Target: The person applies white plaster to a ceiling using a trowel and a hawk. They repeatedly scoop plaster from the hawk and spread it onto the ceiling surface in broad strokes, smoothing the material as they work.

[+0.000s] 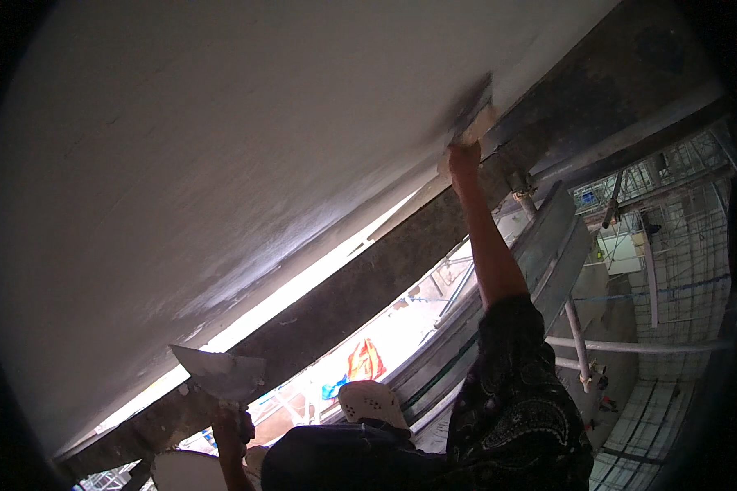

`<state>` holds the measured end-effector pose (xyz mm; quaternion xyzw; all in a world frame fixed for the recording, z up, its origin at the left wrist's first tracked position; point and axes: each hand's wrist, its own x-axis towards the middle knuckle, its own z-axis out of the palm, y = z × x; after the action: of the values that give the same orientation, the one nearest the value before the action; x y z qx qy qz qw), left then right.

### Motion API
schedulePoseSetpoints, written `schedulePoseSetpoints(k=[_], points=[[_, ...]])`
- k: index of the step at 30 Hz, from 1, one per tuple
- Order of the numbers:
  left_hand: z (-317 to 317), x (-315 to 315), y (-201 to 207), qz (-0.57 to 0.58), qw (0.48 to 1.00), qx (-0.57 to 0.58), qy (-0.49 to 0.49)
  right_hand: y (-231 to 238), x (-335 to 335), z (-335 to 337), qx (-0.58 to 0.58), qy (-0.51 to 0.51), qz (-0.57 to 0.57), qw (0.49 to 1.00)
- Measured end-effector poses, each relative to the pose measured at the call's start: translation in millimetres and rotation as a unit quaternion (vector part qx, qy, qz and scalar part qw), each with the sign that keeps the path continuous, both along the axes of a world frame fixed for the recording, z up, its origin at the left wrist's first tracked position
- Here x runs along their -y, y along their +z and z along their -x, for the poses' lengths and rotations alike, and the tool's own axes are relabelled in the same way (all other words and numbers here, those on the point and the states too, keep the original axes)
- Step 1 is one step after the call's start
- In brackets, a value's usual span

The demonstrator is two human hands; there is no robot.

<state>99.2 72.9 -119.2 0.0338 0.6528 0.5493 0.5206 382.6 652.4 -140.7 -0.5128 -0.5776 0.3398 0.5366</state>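
Note:
A large smooth grey plaster surface (221, 164) slants across the upper left. High on the right, my right hand (464, 161) is closed around a plastering trowel (477, 123). The trowel's blade lies against the plaster near its lower edge, and a dark shadow falls beside it. At the lower left, my left hand (232, 430) grips a wide, flat metal scraper (225, 374). Its broad blade points upward, just off the plaster and in front of a dark beam (336, 303). The handle is mostly hidden in my fingers.
Grey scaffold planks (528, 270) run beneath my right arm. Steel scaffold pipes (577, 344) stand at the right, with a deep drop below. My cream clog (373, 403) rests near the planks. An orange bundle (366, 360) lies far below, beyond the bright gap.

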Motion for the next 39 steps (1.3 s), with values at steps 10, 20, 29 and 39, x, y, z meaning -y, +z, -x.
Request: schedulePoseSetpoints(k=[10,20,29,39], points=[[-2,-2,-6,0.021,1.0,-0.011,-0.017,-33,-21,-119,0.067,-0.053,0.085,0.993],[-3,35,4,0.07,0.994,-0.088,-0.015,-98,-80,-84,0.007,-0.119,0.042,0.992],[3,67,-4,0.277,0.935,-0.206,-0.076,-185,-37,-32,-0.071,0.043,0.134,0.987],[2,88,-24,0.214,0.935,-0.272,-0.08,-316,190,106,0.389,0.188,-0.168,0.886]])
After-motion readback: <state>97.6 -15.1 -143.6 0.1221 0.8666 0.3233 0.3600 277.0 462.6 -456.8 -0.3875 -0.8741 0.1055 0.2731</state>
